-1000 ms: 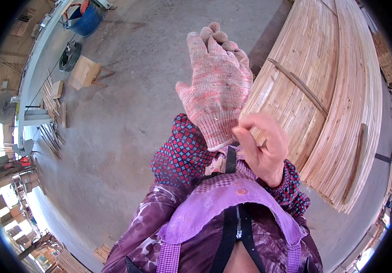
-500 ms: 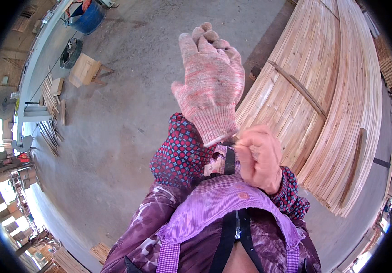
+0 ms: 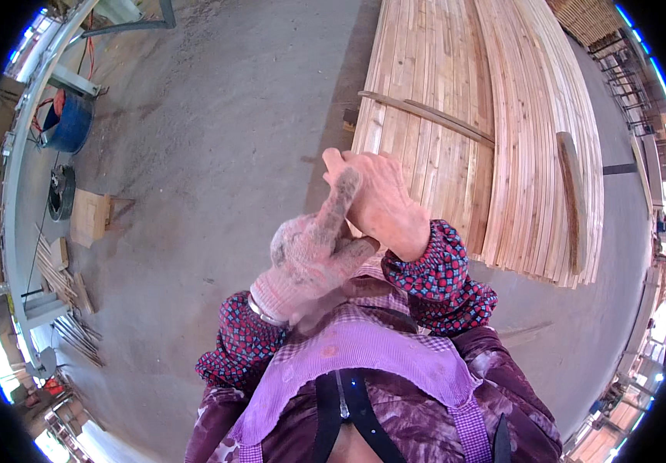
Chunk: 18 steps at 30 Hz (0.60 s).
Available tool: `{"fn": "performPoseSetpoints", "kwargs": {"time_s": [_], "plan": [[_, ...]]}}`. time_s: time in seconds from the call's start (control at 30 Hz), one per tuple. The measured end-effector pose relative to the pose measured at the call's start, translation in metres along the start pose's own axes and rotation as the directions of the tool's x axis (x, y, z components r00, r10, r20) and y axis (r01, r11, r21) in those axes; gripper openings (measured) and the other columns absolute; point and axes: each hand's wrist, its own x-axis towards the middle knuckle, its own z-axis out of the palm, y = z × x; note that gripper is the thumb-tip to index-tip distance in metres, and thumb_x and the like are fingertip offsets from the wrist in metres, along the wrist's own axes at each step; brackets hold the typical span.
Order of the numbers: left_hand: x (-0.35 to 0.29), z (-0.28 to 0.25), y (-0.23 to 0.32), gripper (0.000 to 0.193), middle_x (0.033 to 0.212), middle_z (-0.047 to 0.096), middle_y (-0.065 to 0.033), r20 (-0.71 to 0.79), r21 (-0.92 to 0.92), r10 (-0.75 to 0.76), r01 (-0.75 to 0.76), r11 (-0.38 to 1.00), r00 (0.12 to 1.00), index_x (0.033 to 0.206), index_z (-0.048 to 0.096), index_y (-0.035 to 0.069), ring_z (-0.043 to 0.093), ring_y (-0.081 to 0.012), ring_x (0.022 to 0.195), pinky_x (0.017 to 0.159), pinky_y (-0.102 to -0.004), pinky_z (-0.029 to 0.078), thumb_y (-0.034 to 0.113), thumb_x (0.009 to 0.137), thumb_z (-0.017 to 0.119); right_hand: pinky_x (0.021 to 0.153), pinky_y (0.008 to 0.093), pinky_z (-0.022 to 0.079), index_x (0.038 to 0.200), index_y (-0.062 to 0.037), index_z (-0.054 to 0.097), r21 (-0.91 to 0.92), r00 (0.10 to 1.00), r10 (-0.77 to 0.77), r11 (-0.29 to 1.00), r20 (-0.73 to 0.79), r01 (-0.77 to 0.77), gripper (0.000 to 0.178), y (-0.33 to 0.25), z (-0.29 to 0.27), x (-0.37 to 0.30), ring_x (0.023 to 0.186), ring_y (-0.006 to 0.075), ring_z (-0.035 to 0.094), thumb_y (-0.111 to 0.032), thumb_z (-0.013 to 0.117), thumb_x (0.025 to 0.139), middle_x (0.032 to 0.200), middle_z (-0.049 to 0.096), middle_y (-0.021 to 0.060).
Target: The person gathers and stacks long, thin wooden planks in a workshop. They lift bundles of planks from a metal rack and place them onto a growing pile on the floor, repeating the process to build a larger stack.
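My left hand (image 3: 307, 245) wears a pink-and-white knitted glove, grey with dirt at the fingers. Two of its gloved fingers are spread apart, one lying against the edge of my bare right hand (image 3: 383, 193), the other below it near the wrist. The right hand is bent over with its fingers curled, in front of my body. Its fingertips are mostly hidden, so whatever they grip does not show. Patterned sleeve covers (image 3: 441, 274) are on both forearms, and a purple apron (image 3: 364, 355) lies below the hands.
A long stack of wooden boards (image 3: 433, 69) lies to the right, with loose strips (image 3: 425, 116) across it. At the left are a blue tub (image 3: 70, 123), a black round container (image 3: 61, 193), a small wooden stool (image 3: 89, 216), and scattered wood strips beside a pale metal frame (image 3: 12, 231).
The gloved left hand has come down from its raised position and turned over. My right hand has moved from the left glove's cuff up to the left fingers. The view has swung right.
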Motion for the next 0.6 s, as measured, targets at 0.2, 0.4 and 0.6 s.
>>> {"fn": "performPoseSetpoints", "kwargs": {"time_s": [0.2, 0.4, 0.6], "plan": [[-0.005, -0.001, 0.027, 0.072, 0.072, 0.066, -0.0083, 0.115, 0.155, 0.214, -0.231, 0.961, 0.970, 0.140, 0.054, 0.009, 0.067, -0.0322, 0.064, 0.054, -0.0427, 0.050, 0.030, 0.075, 0.078, 0.065, 0.0420, 0.049, 0.081, -0.0024, 0.060, -0.127, 0.981, 0.047, 0.992, 0.190, -0.023, 0.012, -0.015, 0.007, 0.009, 0.067, 0.0305, 0.070, -0.013, 0.064, 0.077, 0.069, 0.068, 0.0132], [-0.001, -0.009, 0.012, 0.070, 0.067, 0.063, -0.0055, -0.068, 0.139, 0.010, -0.001, 0.990, 0.998, 0.142, 0.053, 0.013, 0.064, -0.0296, 0.059, 0.051, -0.0433, 0.048, 0.039, 0.080, 0.073, 0.062, 0.0381, 0.044, 0.082, -0.0049, 0.060, -0.261, 0.992, 0.026, 0.965, 0.126, 0.008, 0.018, -0.015, 0.005, 0.013, 0.065, 0.0247, 0.069, -0.017, 0.067, 0.071, 0.067, 0.065, 0.0100], [0.002, -0.006, 0.014, 0.068, 0.065, 0.060, -0.0087, 0.147, 0.315, 0.052, -0.097, 0.944, 0.988, 0.139, 0.056, 0.010, 0.061, -0.0309, 0.054, 0.046, -0.0398, 0.046, 0.033, 0.078, 0.074, 0.061, 0.0396, 0.043, 0.081, -0.0102, 0.061, -0.265, 0.996, 0.059, 0.963, 0.070, -0.039, 0.006, -0.007, 0.029, 0.009, 0.060, 0.0224, 0.065, -0.016, 0.060, 0.080, 0.066, 0.064, 0.0073]]}}
